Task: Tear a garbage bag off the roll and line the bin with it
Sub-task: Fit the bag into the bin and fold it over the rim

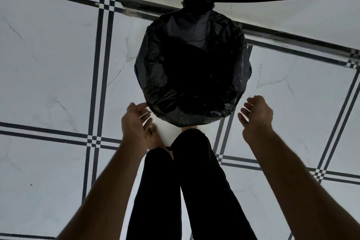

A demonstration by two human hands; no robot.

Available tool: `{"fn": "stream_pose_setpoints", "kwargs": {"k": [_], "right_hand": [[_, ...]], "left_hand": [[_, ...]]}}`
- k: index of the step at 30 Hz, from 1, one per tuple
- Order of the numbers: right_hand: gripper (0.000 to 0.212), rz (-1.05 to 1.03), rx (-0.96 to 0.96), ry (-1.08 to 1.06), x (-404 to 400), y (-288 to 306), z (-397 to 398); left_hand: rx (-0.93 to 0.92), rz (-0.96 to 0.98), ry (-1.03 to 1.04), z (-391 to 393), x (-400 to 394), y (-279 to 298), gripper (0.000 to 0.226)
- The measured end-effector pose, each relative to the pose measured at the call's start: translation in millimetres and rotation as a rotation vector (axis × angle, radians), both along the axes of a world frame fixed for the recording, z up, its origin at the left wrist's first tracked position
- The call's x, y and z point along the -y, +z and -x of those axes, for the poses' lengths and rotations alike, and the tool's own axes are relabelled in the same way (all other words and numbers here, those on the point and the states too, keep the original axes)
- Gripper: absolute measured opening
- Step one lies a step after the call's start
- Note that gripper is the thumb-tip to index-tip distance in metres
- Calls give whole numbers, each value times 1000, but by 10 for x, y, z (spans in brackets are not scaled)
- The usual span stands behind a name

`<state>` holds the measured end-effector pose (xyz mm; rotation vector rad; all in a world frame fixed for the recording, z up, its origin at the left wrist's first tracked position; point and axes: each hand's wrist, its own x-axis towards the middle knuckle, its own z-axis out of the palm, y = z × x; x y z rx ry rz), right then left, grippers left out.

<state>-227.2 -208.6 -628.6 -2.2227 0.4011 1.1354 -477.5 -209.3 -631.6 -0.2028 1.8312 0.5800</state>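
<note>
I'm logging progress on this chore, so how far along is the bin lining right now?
Nearly done: the black bag already covers the bin's mouth, its edge folded over the rim. The left hand is at the near edge; the right hand is open beside it, apart. What's left is only smoothing. The roll isn't in view.

- You are looking straight down on the bin [171, 132]; only a pale sliver of its wall is showing beneath the plastic at the near edge.
- The black garbage bag [191, 68] is covering the bin's mouth, its glossy, crinkled film folding outward over the rim all the way round and sagging into a dark hollow in the middle.
</note>
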Motion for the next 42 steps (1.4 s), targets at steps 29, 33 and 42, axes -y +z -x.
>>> {"fn": "stream_pose_setpoints", "kwargs": {"k": [29,33,42], "right_hand": [[17,-77,-131,77,63,-104,24],[28,-179,381,375,-146,-24,-31],[23,-303,257,656,-734,-104,10]], "left_hand": [[230,-27,124,-119,185,-190,50],[-299,-182,-159,6,-64,-284,23],[-253,-513,-477,-33,-860,150,39]]}}
